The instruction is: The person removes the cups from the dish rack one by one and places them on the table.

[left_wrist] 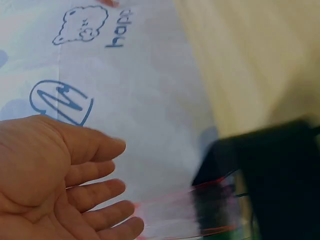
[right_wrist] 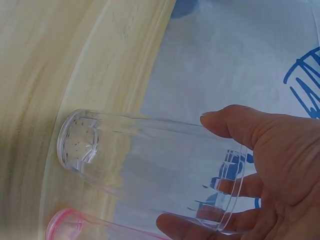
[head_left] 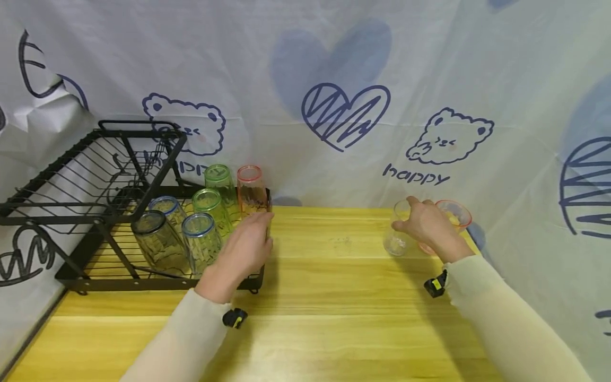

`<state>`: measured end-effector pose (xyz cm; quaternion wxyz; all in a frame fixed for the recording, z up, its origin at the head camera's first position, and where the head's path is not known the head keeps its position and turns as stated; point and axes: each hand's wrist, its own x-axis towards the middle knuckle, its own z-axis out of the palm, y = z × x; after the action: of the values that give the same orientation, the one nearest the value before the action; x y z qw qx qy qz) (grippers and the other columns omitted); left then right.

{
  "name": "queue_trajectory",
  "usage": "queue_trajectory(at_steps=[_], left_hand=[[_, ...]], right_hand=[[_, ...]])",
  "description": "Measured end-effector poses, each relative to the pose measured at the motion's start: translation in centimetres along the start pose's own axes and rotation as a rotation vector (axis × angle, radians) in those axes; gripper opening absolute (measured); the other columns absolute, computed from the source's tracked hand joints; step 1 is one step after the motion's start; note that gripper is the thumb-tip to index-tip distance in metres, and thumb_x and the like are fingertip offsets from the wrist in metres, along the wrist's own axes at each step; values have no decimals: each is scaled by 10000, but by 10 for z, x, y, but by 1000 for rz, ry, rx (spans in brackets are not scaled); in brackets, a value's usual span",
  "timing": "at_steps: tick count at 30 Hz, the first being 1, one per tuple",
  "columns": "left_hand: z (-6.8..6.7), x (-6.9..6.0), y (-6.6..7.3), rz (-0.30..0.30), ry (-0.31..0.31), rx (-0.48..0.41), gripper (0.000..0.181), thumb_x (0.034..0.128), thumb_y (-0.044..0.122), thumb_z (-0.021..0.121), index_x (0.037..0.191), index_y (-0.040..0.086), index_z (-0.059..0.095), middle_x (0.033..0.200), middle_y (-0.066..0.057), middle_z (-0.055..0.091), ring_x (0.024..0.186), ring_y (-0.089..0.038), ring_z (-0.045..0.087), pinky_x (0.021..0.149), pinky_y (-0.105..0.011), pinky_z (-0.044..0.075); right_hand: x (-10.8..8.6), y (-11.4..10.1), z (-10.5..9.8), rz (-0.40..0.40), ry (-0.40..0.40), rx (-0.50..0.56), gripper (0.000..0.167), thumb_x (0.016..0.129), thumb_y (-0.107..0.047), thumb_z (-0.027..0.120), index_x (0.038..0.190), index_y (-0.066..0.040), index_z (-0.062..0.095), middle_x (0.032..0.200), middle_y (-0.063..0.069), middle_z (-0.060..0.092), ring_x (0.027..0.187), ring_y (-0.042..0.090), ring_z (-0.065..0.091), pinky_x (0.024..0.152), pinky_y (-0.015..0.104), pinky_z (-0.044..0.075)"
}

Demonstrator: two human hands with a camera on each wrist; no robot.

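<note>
My right hand [head_left: 426, 225] is around the upper part of a clear glass [head_left: 395, 242] standing upright on the table; in the right wrist view the thumb and fingers of the hand [right_wrist: 280, 165] lie on either side of the clear glass [right_wrist: 150, 160] near its rim. Close beside it stands a pink-rimmed glass [head_left: 458, 213], partly behind the hand. My left hand [head_left: 245, 246] is over the right edge of the black rack, near an upside-down red-edged glass [head_left: 251, 191]. The left wrist view shows that hand [left_wrist: 65, 180] with fingers spread and nothing in them.
The black two-tier dish rack [head_left: 95, 284] stands at the left. Its lower level holds upside-down glasses, among them a green one [head_left: 212, 209], a blue-edged one [head_left: 200, 241] and a dark one [head_left: 159, 244]. A printed cloth [head_left: 334, 175] hangs behind the wooden table [head_left: 334, 297].
</note>
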<state>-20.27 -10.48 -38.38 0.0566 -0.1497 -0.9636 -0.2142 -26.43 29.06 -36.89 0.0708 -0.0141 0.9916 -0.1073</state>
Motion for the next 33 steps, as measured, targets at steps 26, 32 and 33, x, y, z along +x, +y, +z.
queue_trajectory(at_steps=[26,32,33], left_hand=[[-39,116,-39,-113,-132,225,656,1013,143,559,1618,39,329,1647,-357,242,1423,-618,357,1126,-727,408],[-38,118,-39,-92,-154,266,623,1048,112,463,1647,55,299,1651,-343,252,1429,-607,364,1132,-711,416],[-38,118,-39,-89,-154,272,615,1049,110,464,1644,70,311,1643,-337,269,1418,-603,377,1121,-707,430]], right_hand=[[-2,1,5,-15,71,-6,884,959,-399,671,1597,96,312,1494,409,460,1270,517,565,1062,654,498],[-1,2,6,-18,76,-13,885,959,-393,680,1593,103,312,1488,409,466,1279,519,555,1045,653,506],[-1,2,6,-18,78,-13,883,960,-392,681,1591,105,315,1485,411,467,1279,521,554,1043,654,507]])
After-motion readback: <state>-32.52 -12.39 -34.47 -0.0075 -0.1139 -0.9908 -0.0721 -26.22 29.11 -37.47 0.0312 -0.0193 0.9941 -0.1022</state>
